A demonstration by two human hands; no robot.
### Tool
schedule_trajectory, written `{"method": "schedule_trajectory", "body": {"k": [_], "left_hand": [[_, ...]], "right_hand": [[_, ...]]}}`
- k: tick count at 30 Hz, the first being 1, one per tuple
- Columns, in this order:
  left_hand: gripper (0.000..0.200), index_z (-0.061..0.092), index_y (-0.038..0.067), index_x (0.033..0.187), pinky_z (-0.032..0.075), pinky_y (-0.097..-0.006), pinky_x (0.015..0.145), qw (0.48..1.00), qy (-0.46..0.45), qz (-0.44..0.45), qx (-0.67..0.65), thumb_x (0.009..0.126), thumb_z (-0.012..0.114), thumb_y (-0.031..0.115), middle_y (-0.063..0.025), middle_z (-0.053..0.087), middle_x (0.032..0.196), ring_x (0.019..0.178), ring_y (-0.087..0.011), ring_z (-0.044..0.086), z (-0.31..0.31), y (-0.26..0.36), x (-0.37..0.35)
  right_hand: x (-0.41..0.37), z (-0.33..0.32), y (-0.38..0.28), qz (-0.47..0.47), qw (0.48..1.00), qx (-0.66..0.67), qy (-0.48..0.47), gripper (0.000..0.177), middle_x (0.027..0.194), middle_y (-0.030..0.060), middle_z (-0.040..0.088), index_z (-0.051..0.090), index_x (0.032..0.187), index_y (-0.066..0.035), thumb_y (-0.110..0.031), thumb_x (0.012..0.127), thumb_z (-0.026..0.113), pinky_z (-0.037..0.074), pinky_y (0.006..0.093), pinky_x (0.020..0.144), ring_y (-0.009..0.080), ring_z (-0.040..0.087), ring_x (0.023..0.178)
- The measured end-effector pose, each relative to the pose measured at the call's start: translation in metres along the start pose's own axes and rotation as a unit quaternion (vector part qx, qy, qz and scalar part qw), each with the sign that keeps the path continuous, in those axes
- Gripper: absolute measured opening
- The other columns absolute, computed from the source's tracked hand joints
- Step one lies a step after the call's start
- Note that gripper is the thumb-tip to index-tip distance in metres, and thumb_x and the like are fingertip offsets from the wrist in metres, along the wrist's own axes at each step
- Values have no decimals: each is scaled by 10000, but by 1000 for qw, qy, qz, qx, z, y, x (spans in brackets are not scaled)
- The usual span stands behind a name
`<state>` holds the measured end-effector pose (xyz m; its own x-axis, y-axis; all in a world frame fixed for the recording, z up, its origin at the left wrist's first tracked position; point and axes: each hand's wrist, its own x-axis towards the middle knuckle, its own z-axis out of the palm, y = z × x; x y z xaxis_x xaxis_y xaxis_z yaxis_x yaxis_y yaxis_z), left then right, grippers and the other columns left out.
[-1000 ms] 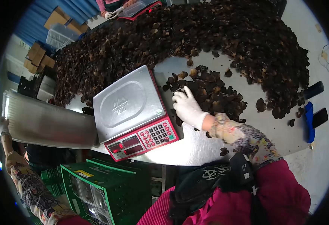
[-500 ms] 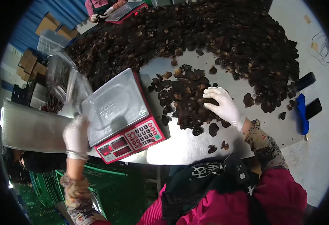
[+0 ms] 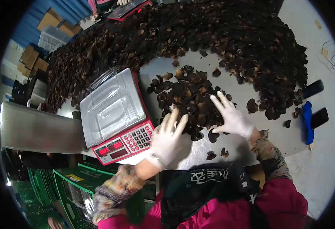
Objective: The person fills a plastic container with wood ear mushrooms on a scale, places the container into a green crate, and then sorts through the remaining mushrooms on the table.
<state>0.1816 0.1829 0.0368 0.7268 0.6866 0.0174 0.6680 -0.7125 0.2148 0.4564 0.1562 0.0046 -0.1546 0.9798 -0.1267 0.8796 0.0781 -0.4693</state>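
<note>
My left hand (image 3: pixel 166 142), in a white glove, is at the near left edge of a small pile of dark wood ear mushrooms (image 3: pixel 192 93), its fingers stretched out and apart. On the pile's right side is my gloved right hand (image 3: pixel 234 119), thumb and fingers spread, the thumb close to a loose piece. Neither hand holds anything that I can see. Left of the pile stands a red digital scale (image 3: pixel 131 143) with lit red digits. A clear plastic tray (image 3: pixel 112 114) lies on its metal plate, its hinged lid up at the far side.
A large heap of mushrooms (image 3: pixel 198 30) curves along the back and right. Stacked clear trays (image 3: pixel 41 128) stand at the left, above green crates (image 3: pixel 74 179). Phones (image 3: pixel 320 118) and a blue cloth (image 3: pixel 307 124) lie at right. Another person's hand (image 3: pixel 123 2) shows by a far scale (image 3: pixel 127 11).
The clear tray, blurred beside the scale before, now lies on the plate. My left hand has moved right to the small pile. The fingers of my right hand have spread.
</note>
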Motion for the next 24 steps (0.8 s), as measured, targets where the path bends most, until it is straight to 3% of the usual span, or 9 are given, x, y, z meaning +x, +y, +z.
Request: {"method": "schedule_trajectory", "body": {"k": [2,4,6,9,13,14,18,22,24], "left_hand": [[987,183,180,1507,397,-478,1028,997,-30,-62,23,683,722,138,-224,175,1527,1343,-444,307,29,14,34],[1043,162,240,1510,495,-481,900,993,-34,-114,-25,652,729,64,-195,175,1529,1228,-447,422,53,23,62],[951,279,244,1463,507,-503,851,989,-5,-136,-60,648,701,-5,-208,332,1410,1076,-451,495,67,26,89],[716,475,170,1311,452,-466,927,974,50,-111,-190,649,665,-23,-191,469,1222,1066,-445,503,57,25,106],[682,499,132,1281,435,-444,954,959,140,-16,-245,642,649,-53,-180,482,1219,1095,-407,502,13,24,114],[684,498,120,1280,428,-437,966,959,144,-17,-246,636,651,-56,-181,482,1219,1105,-402,499,-6,22,112],[708,515,82,1259,418,-397,998,944,250,84,-197,586,659,-83,-180,483,1236,1143,-383,489,-66,-26,93],[709,530,70,1261,428,-394,1002,938,321,78,-107,594,739,-50,-170,495,1238,1185,-354,490,-105,-97,46],[689,522,71,1266,434,-385,998,929,363,35,-61,627,754,-44,-170,482,1264,1186,-341,497,-106,-127,14]], "right_hand": [[11,1,-26,12,999,-25,-28,1085,1508,219,201,188,1504,-141,-273,631,819,463,454,982,427,445,1222],[24,32,-23,-10,999,-8,49,941,1436,213,303,302,1450,-93,-171,640,776,477,447,952,410,489,1160],[36,43,-14,-18,989,90,114,682,1298,211,439,473,1280,12,-83,644,703,466,416,952,402,517,1119],[40,36,2,-10,953,261,154,572,1173,195,541,529,1183,51,-33,631,649,439,375,964,343,531,1125],[44,7,-11,-49,928,281,239,552,1142,175,552,542,1162,17,2,617,630,444,349,952,316,544,1102],[48,-4,-24,-47,910,335,239,548,1141,168,553,544,1159,9,18,617,615,446,344,951,307,546,1103],[80,-34,-93,-137,891,308,305,572,1186,163,531,533,1200,-20,44,634,590,435,354,981,313,532,1129],[129,-24,-175,-247,864,289,329,596,1184,174,490,521,1221,-42,52,641,622,424,382,981,355,496,1129],[149,-5,-214,-260,865,320,285,585,1170,180,463,514,1220,-52,55,655,623,444,402,946,375,500,1105]]}}
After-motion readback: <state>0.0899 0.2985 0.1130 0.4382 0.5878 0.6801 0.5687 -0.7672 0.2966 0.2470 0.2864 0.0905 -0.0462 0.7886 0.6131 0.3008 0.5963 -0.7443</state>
